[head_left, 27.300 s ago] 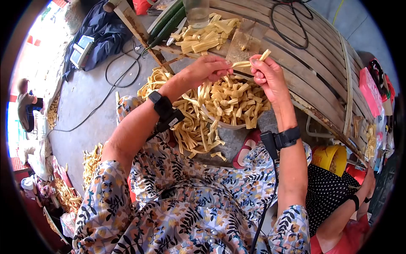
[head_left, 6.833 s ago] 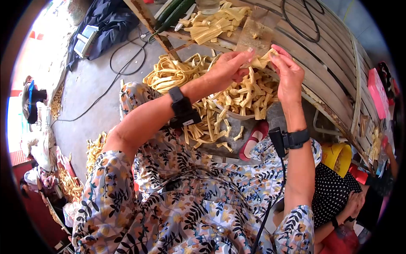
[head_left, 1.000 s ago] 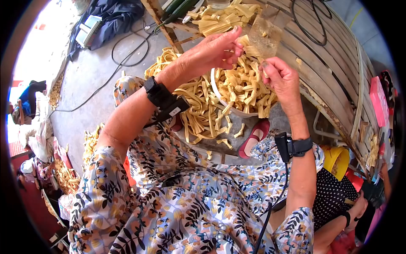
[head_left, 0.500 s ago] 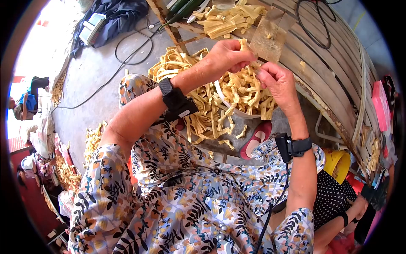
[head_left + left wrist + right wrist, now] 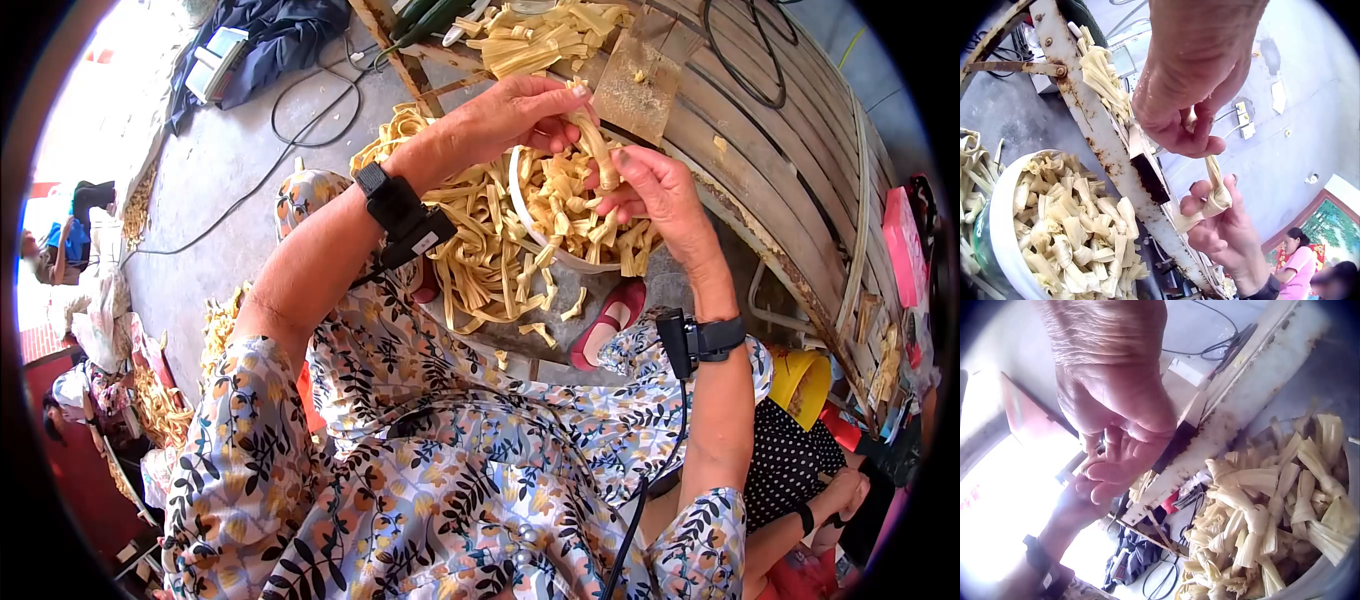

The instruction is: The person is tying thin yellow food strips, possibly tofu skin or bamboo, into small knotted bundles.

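Observation:
A knotted, pale yellow strip (image 5: pixel 596 150) is stretched between both hands over a white bucket (image 5: pixel 519 192) of knotted pieces (image 5: pixel 560 205). My left hand (image 5: pixel 525 115) pinches its upper end between thumb and fingers. Lower down, my right hand (image 5: pixel 662 200) holds the part by the knot. In the left wrist view the knot (image 5: pixel 1219 200) lies against the fingers of the right hand (image 5: pixel 1225 231), below the left hand (image 5: pixel 1191 112). The right wrist view shows the right hand (image 5: pixel 1116 425) largely hiding the strip.
Long loose strips (image 5: pixel 470 250) lie left of the bucket. On the slatted wooden bench (image 5: pixel 790 200) are flat strips (image 5: pixel 540 40), a small board (image 5: pixel 637 80) and a black cable (image 5: pixel 745 60). A yellow bucket (image 5: pixel 800 385) and another person's arm (image 5: pixel 790 530) are at the right.
The hands were close together around the strip half a second ago; now the left has moved up and left, and a longer, knotted length shows between them. The right fingers have spread a little.

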A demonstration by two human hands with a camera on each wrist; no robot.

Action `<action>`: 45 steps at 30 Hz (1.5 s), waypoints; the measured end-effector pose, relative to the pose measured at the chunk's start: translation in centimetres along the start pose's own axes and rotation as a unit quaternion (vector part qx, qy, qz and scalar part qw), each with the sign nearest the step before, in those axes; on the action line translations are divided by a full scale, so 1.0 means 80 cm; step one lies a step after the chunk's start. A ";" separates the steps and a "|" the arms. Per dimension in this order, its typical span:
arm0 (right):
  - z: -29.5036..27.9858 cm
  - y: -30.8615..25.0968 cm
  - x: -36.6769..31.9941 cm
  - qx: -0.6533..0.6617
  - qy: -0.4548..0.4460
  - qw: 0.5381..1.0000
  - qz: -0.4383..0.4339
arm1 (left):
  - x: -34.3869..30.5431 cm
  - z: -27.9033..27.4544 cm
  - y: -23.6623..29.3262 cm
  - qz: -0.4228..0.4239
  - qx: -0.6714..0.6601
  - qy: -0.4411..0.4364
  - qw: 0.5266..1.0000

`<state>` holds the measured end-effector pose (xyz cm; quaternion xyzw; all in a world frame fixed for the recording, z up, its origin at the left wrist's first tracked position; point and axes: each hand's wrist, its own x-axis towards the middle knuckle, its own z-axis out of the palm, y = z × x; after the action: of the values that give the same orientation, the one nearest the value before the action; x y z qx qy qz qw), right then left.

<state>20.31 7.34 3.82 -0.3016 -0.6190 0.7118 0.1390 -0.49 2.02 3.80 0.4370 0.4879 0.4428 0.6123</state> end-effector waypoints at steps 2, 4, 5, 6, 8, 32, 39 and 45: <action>-0.008 -0.008 -0.003 -0.035 0.030 0.998 0.032 | 0.002 -0.002 0.000 -0.005 -0.010 -0.009 1.000; -0.012 -0.012 -0.006 -0.071 0.072 0.994 0.036 | 0.002 0.000 -0.004 -0.005 0.005 -0.006 1.000; -0.017 -0.009 -0.003 -0.073 0.079 0.994 0.024 | 0.002 0.000 -0.004 -0.001 0.023 -0.027 0.999; -0.021 -0.006 0.001 -0.075 0.085 0.993 0.012 | 0.003 0.001 -0.002 0.003 0.040 -0.046 0.998; -0.017 -0.003 0.003 -0.067 0.117 0.991 -0.001 | 0.004 0.006 -0.006 0.008 0.090 -0.060 0.994; -0.002 -0.013 0.032 0.291 0.175 0.941 -0.015 | 0.013 0.056 0.008 0.102 0.107 -0.027 0.989; -0.011 -0.011 0.037 0.227 0.153 0.961 -0.038 | 0.017 0.055 0.005 0.084 0.054 -0.010 0.995; -0.001 -0.010 0.023 0.064 0.136 0.988 -0.030 | 0.022 0.027 -0.003 0.045 -0.095 -0.022 0.994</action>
<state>18.78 8.61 4.10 -0.3673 -0.5566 0.6974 0.2625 1.90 3.44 3.54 0.4080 0.4100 0.5044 0.6411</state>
